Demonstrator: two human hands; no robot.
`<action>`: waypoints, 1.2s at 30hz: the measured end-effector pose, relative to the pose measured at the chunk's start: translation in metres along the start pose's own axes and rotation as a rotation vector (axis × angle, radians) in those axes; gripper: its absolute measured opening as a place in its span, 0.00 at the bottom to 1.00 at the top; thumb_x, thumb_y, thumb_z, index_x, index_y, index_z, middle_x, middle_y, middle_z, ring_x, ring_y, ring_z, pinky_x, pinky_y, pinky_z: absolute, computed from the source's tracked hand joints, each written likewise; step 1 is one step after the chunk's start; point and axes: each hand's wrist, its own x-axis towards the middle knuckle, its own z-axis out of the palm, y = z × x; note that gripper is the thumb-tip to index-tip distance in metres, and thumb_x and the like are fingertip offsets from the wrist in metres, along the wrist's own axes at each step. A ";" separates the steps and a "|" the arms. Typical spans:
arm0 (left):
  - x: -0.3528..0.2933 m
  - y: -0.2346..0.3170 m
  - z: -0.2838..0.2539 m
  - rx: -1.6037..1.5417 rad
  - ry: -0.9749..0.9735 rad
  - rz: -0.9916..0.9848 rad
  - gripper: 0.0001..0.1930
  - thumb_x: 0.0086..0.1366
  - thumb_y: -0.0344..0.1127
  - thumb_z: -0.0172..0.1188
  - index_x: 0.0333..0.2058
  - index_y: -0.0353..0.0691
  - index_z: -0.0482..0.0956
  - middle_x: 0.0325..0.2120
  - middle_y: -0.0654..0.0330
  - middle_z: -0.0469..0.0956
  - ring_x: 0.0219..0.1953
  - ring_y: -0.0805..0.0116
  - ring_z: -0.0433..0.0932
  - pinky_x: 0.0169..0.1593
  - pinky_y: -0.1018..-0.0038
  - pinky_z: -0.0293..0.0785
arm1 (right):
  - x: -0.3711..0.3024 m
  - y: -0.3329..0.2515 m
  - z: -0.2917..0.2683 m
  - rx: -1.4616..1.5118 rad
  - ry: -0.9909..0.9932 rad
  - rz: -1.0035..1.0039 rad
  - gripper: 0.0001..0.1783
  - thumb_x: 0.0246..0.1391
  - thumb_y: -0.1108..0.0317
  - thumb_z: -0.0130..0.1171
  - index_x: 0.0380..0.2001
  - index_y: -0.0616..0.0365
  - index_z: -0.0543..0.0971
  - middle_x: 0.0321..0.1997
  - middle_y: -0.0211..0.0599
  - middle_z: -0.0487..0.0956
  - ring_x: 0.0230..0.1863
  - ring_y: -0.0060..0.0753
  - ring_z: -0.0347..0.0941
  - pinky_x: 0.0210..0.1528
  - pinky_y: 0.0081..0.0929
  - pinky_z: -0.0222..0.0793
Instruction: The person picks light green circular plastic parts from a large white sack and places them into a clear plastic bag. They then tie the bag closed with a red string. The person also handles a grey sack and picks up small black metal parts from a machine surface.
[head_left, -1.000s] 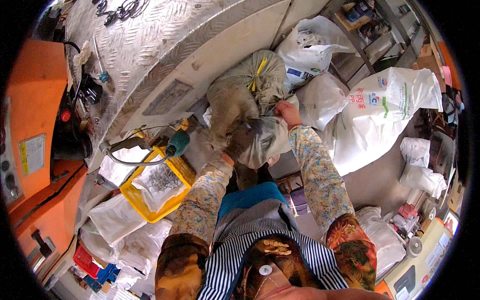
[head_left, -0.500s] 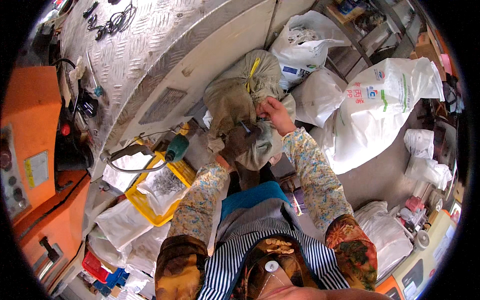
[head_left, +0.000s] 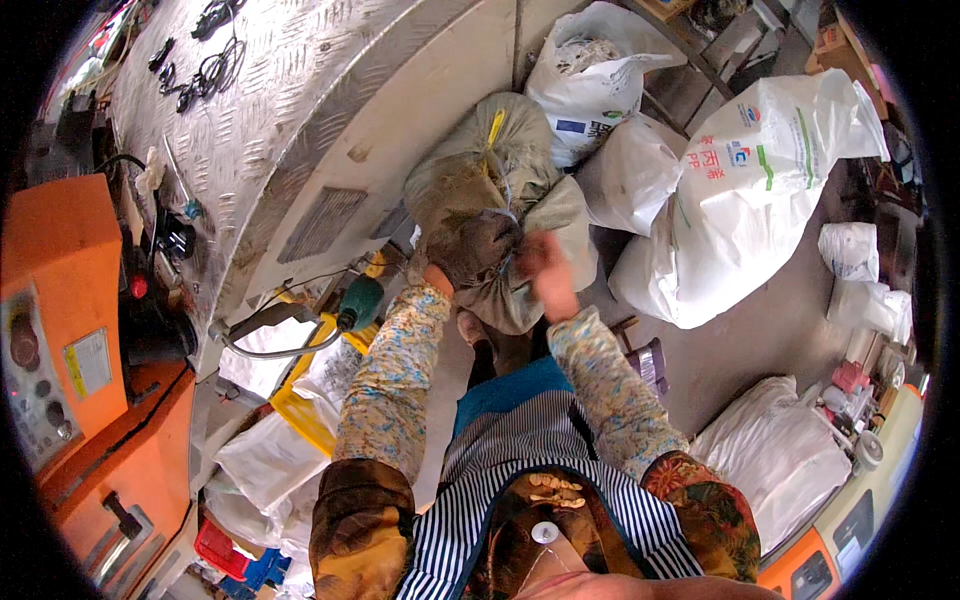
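Observation:
A grey-green cloth sack [head_left: 470,140] stands bunched in front of me against the machine's side. A yellow strip [head_left: 496,126] lies on its upper part, and a thin bluish cord [head_left: 508,192] runs down to its gathered fabric. My left hand [head_left: 478,250], in a dark brown glove, is closed on the gathered cloth near the cord. Just right of it, my right hand [head_left: 550,275] is bare and smeared by motion, so its fingers and anything in them cannot be made out. A paler sack [head_left: 565,225] bulges beside and below the right hand.
White plastic sacks [head_left: 740,200] stand to the right, one open at the back [head_left: 590,80]. On the left are an orange machine [head_left: 65,290], a metal tread-plate surface [head_left: 260,90], a green-headed hose [head_left: 360,303] and a yellow crate [head_left: 305,410].
My right hand has moved down from the sack's cloth and is now blurred beside the left. The gloved left hand has risen and closed around the gathered cloth. The view has shifted slightly.

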 end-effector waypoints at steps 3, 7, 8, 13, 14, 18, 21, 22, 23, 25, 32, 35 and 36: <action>0.005 -0.003 -0.003 0.108 -0.106 0.081 0.13 0.62 0.39 0.52 0.42 0.41 0.78 0.36 0.52 0.80 0.42 0.56 0.77 0.48 0.67 0.71 | -0.004 0.033 0.020 -0.301 0.144 -0.161 0.20 0.45 0.74 0.59 0.44 0.60 0.70 0.29 0.38 0.76 0.33 0.41 0.74 0.38 0.31 0.69; 0.017 -0.039 0.025 -0.406 0.074 0.114 0.08 0.57 0.33 0.54 0.35 0.40 0.77 0.28 0.50 0.78 0.32 0.50 0.77 0.39 0.64 0.73 | 0.006 0.030 0.036 -0.490 0.336 -0.096 0.16 0.45 0.70 0.62 0.38 0.61 0.72 0.29 0.41 0.76 0.31 0.42 0.74 0.36 0.33 0.69; 0.019 -0.032 0.022 -0.400 0.055 0.123 0.08 0.57 0.32 0.54 0.35 0.41 0.77 0.28 0.50 0.78 0.33 0.51 0.78 0.39 0.66 0.73 | 0.009 0.039 0.032 -0.535 0.362 -0.095 0.15 0.46 0.70 0.62 0.37 0.61 0.73 0.28 0.39 0.76 0.31 0.41 0.74 0.36 0.33 0.69; 0.031 -0.022 0.035 -0.448 -0.070 0.088 0.08 0.59 0.31 0.53 0.38 0.40 0.77 0.31 0.53 0.79 0.36 0.59 0.78 0.43 0.69 0.72 | 0.007 0.055 0.009 0.410 0.261 0.197 0.08 0.59 0.63 0.54 0.35 0.56 0.74 0.31 0.29 0.75 0.34 0.30 0.70 0.39 0.29 0.65; 0.032 -0.017 0.035 -0.581 -0.183 -0.004 0.09 0.60 0.32 0.54 0.39 0.40 0.77 0.32 0.57 0.79 0.37 0.62 0.77 0.45 0.69 0.71 | -0.004 0.037 0.006 0.618 0.260 0.262 0.09 0.61 0.62 0.52 0.36 0.55 0.75 0.32 0.27 0.75 0.34 0.28 0.69 0.39 0.28 0.64; 0.037 -0.044 0.065 -0.516 -0.214 0.070 0.09 0.58 0.33 0.53 0.37 0.40 0.78 0.31 0.58 0.79 0.34 0.66 0.77 0.42 0.68 0.72 | -0.035 0.011 -0.012 1.021 0.125 0.294 0.10 0.64 0.58 0.48 0.32 0.51 0.69 0.27 0.26 0.68 0.31 0.25 0.63 0.37 0.25 0.61; 0.026 -0.041 0.060 -0.573 -0.141 -0.021 0.09 0.59 0.31 0.52 0.37 0.39 0.78 0.32 0.60 0.79 0.34 0.71 0.76 0.41 0.73 0.72 | -0.059 0.003 -0.020 0.755 -0.002 0.249 0.10 0.64 0.61 0.47 0.30 0.52 0.67 0.24 0.25 0.63 0.26 0.21 0.59 0.33 0.23 0.58; 0.023 -0.040 0.058 -0.652 -0.160 -0.112 0.10 0.59 0.30 0.51 0.37 0.38 0.78 0.32 0.60 0.79 0.34 0.71 0.76 0.41 0.75 0.72 | -0.068 0.004 -0.021 0.664 -0.090 0.215 0.09 0.64 0.61 0.48 0.30 0.52 0.67 0.24 0.24 0.63 0.26 0.20 0.59 0.32 0.21 0.58; 0.018 -0.042 0.059 -0.736 -0.166 -0.212 0.10 0.59 0.29 0.50 0.37 0.37 0.78 0.32 0.60 0.79 0.34 0.72 0.76 0.41 0.76 0.71 | -0.084 -0.021 -0.011 0.655 -0.038 0.305 0.11 0.65 0.62 0.47 0.28 0.53 0.65 0.23 0.24 0.59 0.23 0.19 0.55 0.29 0.19 0.54; 0.011 -0.040 0.064 -0.860 -0.140 -0.336 0.11 0.60 0.29 0.49 0.39 0.37 0.78 0.33 0.60 0.79 0.33 0.72 0.75 0.40 0.77 0.71 | -0.109 -0.018 -0.010 0.647 -0.141 0.347 0.11 0.65 0.61 0.46 0.29 0.53 0.65 0.22 0.23 0.58 0.23 0.18 0.54 0.30 0.20 0.54; -0.039 0.033 0.061 -0.646 -0.110 -0.032 0.14 0.58 0.37 0.59 0.43 0.39 0.77 0.39 0.58 0.78 0.40 0.63 0.76 0.48 0.70 0.70 | -0.128 -0.017 -0.020 0.886 -0.113 0.259 0.11 0.64 0.61 0.48 0.29 0.55 0.68 0.23 0.23 0.62 0.21 0.18 0.53 0.25 0.18 0.51; -0.065 0.014 0.091 -0.555 -0.203 0.057 0.18 0.58 0.42 0.60 0.45 0.42 0.75 0.44 0.57 0.75 0.44 0.60 0.74 0.50 0.66 0.68 | -0.128 -0.036 -0.021 0.709 -0.062 0.301 0.10 0.65 0.64 0.46 0.29 0.55 0.67 0.20 0.23 0.60 0.21 0.18 0.54 0.28 0.19 0.53; -0.068 0.012 0.092 -0.455 -0.229 0.106 0.19 0.58 0.44 0.60 0.46 0.43 0.74 0.45 0.57 0.74 0.45 0.59 0.74 0.51 0.65 0.67 | -0.131 -0.040 -0.021 0.670 -0.057 0.303 0.10 0.65 0.64 0.46 0.29 0.55 0.67 0.20 0.23 0.60 0.21 0.18 0.53 0.28 0.19 0.52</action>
